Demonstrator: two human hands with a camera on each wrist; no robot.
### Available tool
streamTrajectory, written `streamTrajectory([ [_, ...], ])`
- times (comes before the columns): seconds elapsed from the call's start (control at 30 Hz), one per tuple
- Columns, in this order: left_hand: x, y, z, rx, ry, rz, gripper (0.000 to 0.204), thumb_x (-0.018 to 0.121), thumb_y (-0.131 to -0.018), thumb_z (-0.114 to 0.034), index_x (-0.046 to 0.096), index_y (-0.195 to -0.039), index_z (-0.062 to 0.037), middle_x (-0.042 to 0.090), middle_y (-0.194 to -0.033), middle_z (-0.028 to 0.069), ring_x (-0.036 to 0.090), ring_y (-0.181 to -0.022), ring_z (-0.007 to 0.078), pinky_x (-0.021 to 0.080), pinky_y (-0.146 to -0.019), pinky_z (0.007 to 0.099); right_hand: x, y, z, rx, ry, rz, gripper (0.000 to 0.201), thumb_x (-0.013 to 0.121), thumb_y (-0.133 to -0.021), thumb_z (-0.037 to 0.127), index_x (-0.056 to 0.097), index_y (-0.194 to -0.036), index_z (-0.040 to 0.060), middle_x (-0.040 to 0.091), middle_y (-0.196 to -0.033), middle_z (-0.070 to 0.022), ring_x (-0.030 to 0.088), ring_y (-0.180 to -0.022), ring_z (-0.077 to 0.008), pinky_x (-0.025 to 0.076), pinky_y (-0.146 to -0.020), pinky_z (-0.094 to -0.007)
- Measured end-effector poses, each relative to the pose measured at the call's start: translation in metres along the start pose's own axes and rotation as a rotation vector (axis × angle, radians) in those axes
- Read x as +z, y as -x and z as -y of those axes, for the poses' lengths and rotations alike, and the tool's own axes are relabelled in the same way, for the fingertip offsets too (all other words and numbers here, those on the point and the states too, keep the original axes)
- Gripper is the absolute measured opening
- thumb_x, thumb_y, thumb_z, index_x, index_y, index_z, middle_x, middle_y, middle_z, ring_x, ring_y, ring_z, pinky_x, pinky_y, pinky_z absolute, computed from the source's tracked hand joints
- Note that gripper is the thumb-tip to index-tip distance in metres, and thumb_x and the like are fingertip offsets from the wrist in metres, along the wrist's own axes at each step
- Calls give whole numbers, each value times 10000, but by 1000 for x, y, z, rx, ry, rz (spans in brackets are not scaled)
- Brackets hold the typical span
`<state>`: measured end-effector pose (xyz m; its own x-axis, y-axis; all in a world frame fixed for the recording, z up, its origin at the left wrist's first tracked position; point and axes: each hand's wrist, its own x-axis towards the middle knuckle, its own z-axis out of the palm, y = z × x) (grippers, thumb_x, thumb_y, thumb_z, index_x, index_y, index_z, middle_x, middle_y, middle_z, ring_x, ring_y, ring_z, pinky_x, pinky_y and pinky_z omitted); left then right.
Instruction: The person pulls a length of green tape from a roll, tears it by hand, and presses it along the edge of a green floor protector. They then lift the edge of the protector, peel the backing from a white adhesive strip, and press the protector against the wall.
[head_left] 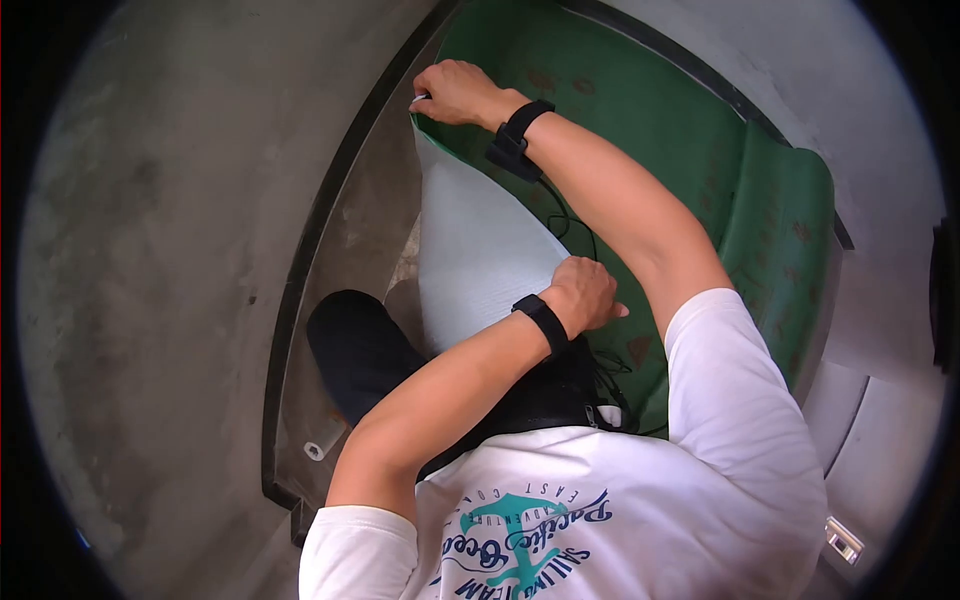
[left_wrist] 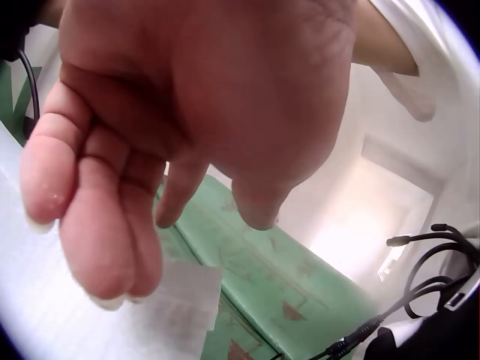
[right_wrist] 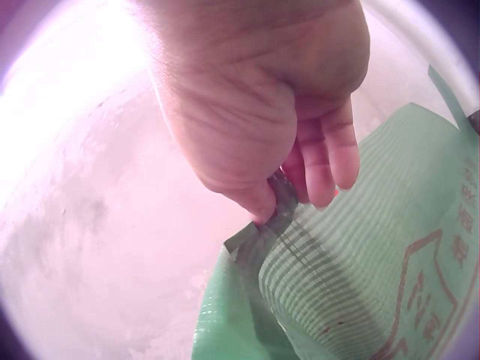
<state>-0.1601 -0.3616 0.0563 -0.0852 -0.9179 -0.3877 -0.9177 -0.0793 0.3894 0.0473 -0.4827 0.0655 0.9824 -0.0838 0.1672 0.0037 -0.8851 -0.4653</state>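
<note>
A thin woven plastic sheet [head_left: 480, 230] rises in front of me. It shows pale toward the head camera, with a green edge. In the right wrist view the green, ribbed material [right_wrist: 337, 262] bears red print. My right hand [head_left: 455, 92] pinches its upper edge between thumb and fingers, where the material bunches up dark. My left hand [head_left: 585, 295] is at the sheet's nearer edge. In the left wrist view its fingers [left_wrist: 97, 240] hang loosely extended over the pale surface, the thumb apart from them.
Green material [head_left: 680, 130] with reddish marks spreads behind the sheet, bordered by a dark strip [head_left: 290, 330]. Black cables [head_left: 610, 375] lie beside my dark-clothed leg [head_left: 360, 340]. A small pale cylinder [head_left: 323, 440] is at the lower left. Grey floor [head_left: 150, 250] extends leftward.
</note>
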Motion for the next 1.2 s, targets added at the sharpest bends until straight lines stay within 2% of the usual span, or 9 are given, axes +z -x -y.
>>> streamTrajectory([
  [0.1, 9, 17, 7, 5, 27, -104, 536, 550, -934, -510, 714, -738, -39, 676, -695, 142, 689, -717, 320, 541, -663, 411, -2, 0, -1, -6, 0, 24, 287, 676, -852, 308, 727, -990, 61, 712, -931, -176, 675, -903, -367, 539, -806, -450],
  [0.27, -5, 111, 20, -101, 192, -407, 438, 654, -894, -409, 642, -711, -12, 613, -602, 176, 629, -607, 376, 505, -596, 441, 4, -4, -8, 21, -38, -33, 286, 678, -851, 310, 727, -986, 63, 712, -958, -165, 669, -927, -364, 532, -824, -449],
  [0.47, -26, 248, 35, -388, 366, -539, 321, 821, -695, -234, 672, -834, 15, 566, -562, 149, 585, -511, 312, 449, -521, 371, 6, -6, -17, 105, -42, -147, 322, 701, -850, 330, 716, -952, 26, 708, -884, -179, 669, -856, -371, 522, -787, -447],
  [0.63, -13, 320, 54, -577, 421, -663, 271, 742, -724, -39, 621, -964, -7, 535, -630, 106, 522, -573, 201, 416, -564, 338, 4, -6, -15, 150, -13, -140, 378, 680, -859, 330, 701, -1076, 20, 704, -1026, -192, 663, -984, -365, 520, -870, -437],
  [0.73, -7, 334, 78, -735, 554, -687, 298, 692, -755, 20, 586, -1029, -25, 593, -743, 72, 530, -682, 143, 446, -653, 305, 7, -6, -21, 153, -72, -97, 407, 675, -849, 318, 682, -1115, 10, 692, -1075, -200, 653, -1022, -363, 513, -882, -428],
  [0.9, -9, 344, 114, -838, 505, -780, 415, 674, -756, 31, 564, -1152, -32, 678, -933, 163, 653, -886, 308, 493, -813, 391, 29, -15, -37, 92, -267, -125, 433, 682, -832, 295, 663, -1146, -4, 690, -1073, -199, 650, -1031, -351, 503, -882, -413],
  [0.97, -6, 334, 130, -925, 472, -792, 436, 672, -752, 25, 564, -1171, -28, 678, -944, 193, 646, -918, 365, 494, -818, 425, 52, -16, -56, 73, -355, -207, 373, 698, -849, 231, 645, -1131, -8, 696, -957, -138, 682, -762, -227, 525, -650, -340],
  [1.07, 20, 329, 170, -1024, 338, -784, 443, 696, -731, -1, 590, -1161, -14, 679, -957, 222, 642, -950, 414, 498, -828, 455, 63, -17, -68, 174, -416, -165, 456, 737, -801, 300, 661, -1125, -12, 693, -1044, -184, 659, -982, -332, 503, -867, -404],
  [1.2, 41, 327, 192, -1099, 452, -646, 356, 768, -689, -79, 667, -1016, 16, 683, -953, 210, 651, -923, 387, 504, -819, 441, 84, -12, -79, 203, -505, -171, 466, 782, -778, 304, 664, -1098, -12, 683, -1048, -168, 660, -947, -324, 508, -842, -396],
])
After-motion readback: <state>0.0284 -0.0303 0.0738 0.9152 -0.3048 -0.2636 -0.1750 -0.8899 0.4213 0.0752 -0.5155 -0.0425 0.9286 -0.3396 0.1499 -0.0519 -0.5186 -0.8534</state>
